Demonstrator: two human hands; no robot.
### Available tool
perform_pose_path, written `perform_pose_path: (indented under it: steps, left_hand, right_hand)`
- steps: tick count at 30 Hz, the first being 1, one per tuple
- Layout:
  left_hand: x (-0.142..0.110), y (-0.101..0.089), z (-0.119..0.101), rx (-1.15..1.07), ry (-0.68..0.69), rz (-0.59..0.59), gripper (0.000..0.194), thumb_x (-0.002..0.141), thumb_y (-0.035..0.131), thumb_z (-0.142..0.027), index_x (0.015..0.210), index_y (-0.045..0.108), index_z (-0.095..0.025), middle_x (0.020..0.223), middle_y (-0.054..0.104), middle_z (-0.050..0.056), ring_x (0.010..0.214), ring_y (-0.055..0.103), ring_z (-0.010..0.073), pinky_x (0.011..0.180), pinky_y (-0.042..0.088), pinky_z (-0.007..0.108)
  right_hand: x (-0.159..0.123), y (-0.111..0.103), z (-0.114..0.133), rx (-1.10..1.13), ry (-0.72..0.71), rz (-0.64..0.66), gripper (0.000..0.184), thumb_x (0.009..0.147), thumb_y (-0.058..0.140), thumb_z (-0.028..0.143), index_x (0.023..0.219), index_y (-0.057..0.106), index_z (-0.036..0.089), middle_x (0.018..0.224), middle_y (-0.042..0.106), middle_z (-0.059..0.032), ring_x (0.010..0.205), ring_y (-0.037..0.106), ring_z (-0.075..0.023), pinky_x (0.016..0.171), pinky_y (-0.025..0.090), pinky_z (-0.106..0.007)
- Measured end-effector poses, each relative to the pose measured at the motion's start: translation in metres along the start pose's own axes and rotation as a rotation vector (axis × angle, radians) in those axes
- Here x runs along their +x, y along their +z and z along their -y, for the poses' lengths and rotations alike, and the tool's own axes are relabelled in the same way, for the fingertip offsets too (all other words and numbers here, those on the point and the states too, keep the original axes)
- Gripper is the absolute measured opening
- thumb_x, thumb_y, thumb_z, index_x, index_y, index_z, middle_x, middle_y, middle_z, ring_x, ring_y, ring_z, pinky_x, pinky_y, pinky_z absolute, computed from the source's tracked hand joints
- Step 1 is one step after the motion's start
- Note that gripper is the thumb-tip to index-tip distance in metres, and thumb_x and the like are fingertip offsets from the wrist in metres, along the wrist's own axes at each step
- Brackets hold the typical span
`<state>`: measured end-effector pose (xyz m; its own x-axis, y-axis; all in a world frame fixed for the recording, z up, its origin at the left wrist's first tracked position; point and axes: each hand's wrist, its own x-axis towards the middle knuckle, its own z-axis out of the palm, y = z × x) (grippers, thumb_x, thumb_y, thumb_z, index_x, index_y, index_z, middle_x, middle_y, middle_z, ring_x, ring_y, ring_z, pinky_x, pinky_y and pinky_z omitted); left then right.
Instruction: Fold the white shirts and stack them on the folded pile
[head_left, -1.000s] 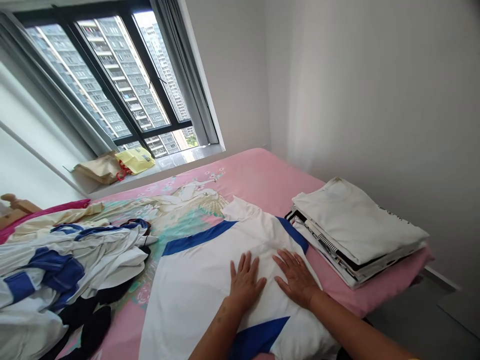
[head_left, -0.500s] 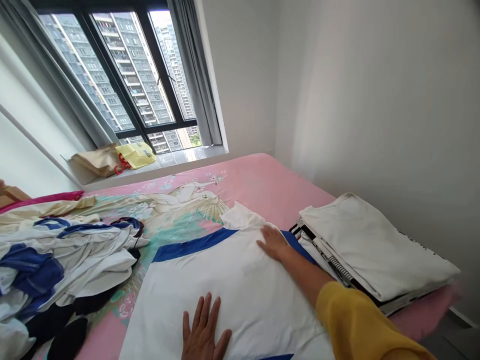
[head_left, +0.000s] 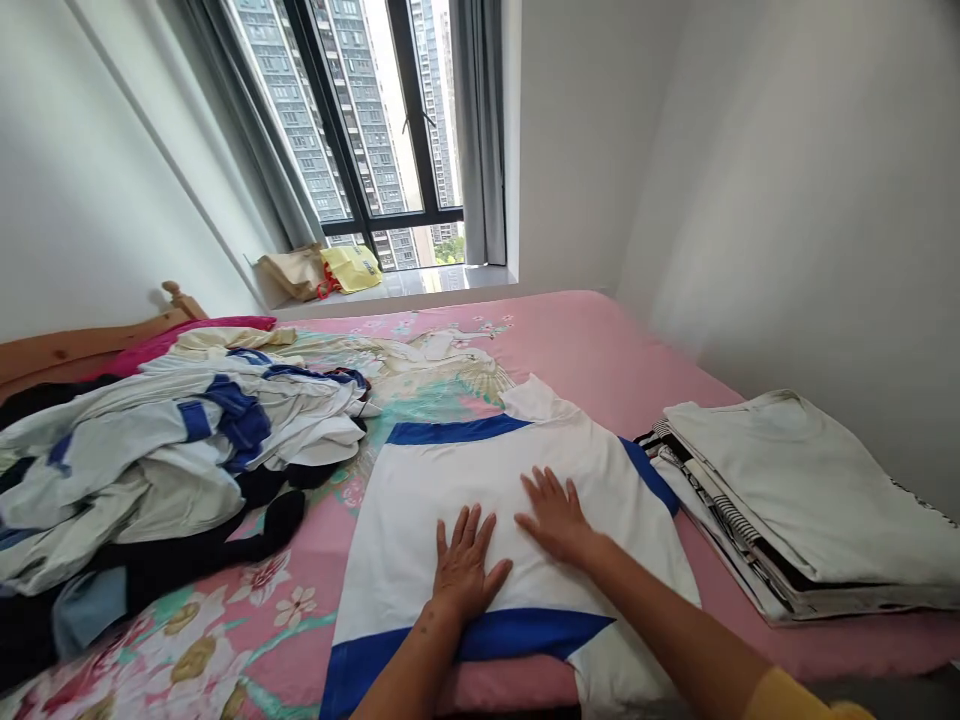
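Note:
A white shirt with blue bands (head_left: pixel 480 480) lies spread out on the bed, its white collar end (head_left: pixel 536 398) pointing away from me. My left hand (head_left: pixel 466 565) rests palm down on the white cloth, just above the lower blue band, with fingers spread. To its right, my right hand (head_left: pixel 555 515) also lies flat on the shirt, fingers apart. Neither hand grips the fabric. The shirt's lower right corner bends over near the bed's front edge, partly behind my right forearm.
A loose heap of white, blue and black clothes (head_left: pixel 172 450) covers the bed's left side. On the right sits a stack of folded clothes (head_left: pixel 810 490). Brown (head_left: pixel 295 272) and yellow bags (head_left: pixel 352 268) stand on the windowsill. Pink flowered bedding (head_left: pixel 300 600) lies underneath.
My right hand has moved from near the collar down to the shirt's middle, closer to my left hand. The view has shifted, showing more of the bed's left side and front edge.

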<state>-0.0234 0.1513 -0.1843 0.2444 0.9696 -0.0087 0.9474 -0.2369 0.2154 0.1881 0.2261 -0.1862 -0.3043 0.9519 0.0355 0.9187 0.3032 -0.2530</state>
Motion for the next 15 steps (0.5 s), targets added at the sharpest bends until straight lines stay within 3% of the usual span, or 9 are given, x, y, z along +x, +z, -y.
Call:
perform_pose_path:
  steps: [3, 7, 9, 11, 13, 15]
  left_hand:
    - [0.000, -0.009, -0.007, -0.017, -0.035, 0.046, 0.071, 0.084, 0.033, -0.064, 0.146, 0.024, -0.031, 0.156, 0.011, 0.001, 0.144, 0.006, 0.0261, 0.112, -0.010, 0.056]
    - [-0.007, -0.024, 0.001, 0.027, -0.028, 0.145, 0.068, 0.086, 0.029, -0.060, 0.146, 0.023, -0.029, 0.156, 0.008, 0.003, 0.144, 0.005, 0.0246, 0.112, -0.004, 0.056]
    - [-0.021, -0.030, 0.025, 0.083, -0.081, 0.169, 0.065, 0.086, 0.027, -0.057, 0.146, 0.023, -0.030, 0.156, 0.008, 0.002, 0.144, 0.006, 0.0235, 0.112, -0.003, 0.057]
    - [-0.041, -0.033, 0.064, 0.144, -0.226, 0.149, 0.065, 0.087, 0.024, -0.056, 0.146, 0.019, -0.031, 0.156, 0.007, -0.001, 0.144, 0.005, 0.0229, 0.111, -0.001, 0.059]
    - [-0.068, -0.033, 0.108, 0.191, -0.325, 0.130, 0.067, 0.087, 0.024, -0.055, 0.147, 0.015, -0.028, 0.156, 0.006, 0.000, 0.144, 0.005, 0.0217, 0.113, 0.002, 0.055]
    - [-0.097, -0.033, 0.144, 0.248, -0.407, 0.115, 0.065, 0.086, 0.029, -0.051, 0.146, 0.022, -0.027, 0.156, 0.013, 0.002, 0.143, 0.009, 0.0233, 0.113, 0.004, 0.054]
  right_hand:
    - [-0.054, 0.007, 0.015, -0.003, -0.015, 0.102, 0.070, 0.088, 0.034, 0.061, 0.148, 0.022, 0.026, 0.155, 0.009, -0.0063, 0.143, 0.004, -0.0275, 0.110, -0.004, -0.057]
    - [-0.094, -0.008, -0.043, -0.031, 0.212, 0.141, 0.070, 0.087, 0.033, 0.058, 0.148, 0.022, 0.024, 0.155, 0.010, -0.0059, 0.143, 0.005, -0.0290, 0.109, -0.006, -0.060]
    - [-0.113, -0.018, -0.080, -0.027, 0.288, 0.122, 0.069, 0.087, 0.033, 0.057, 0.147, 0.024, 0.024, 0.155, 0.013, -0.0051, 0.143, 0.008, -0.0284, 0.110, -0.002, -0.060]
    - [-0.131, -0.023, -0.106, -0.013, 0.302, 0.080, 0.067, 0.088, 0.032, 0.057, 0.147, 0.025, 0.026, 0.154, 0.016, -0.0029, 0.142, 0.011, -0.0267, 0.113, 0.004, -0.056]
    - [-0.146, -0.022, -0.117, -0.008, 0.301, 0.036, 0.066, 0.088, 0.029, 0.059, 0.147, 0.026, 0.028, 0.155, 0.016, -0.0010, 0.142, 0.012, -0.0246, 0.114, 0.009, -0.051]
    - [-0.155, -0.017, -0.117, -0.021, 0.324, -0.006, 0.066, 0.089, 0.028, 0.059, 0.147, 0.026, 0.027, 0.155, 0.016, -0.0003, 0.142, 0.012, -0.0228, 0.115, 0.011, -0.048]
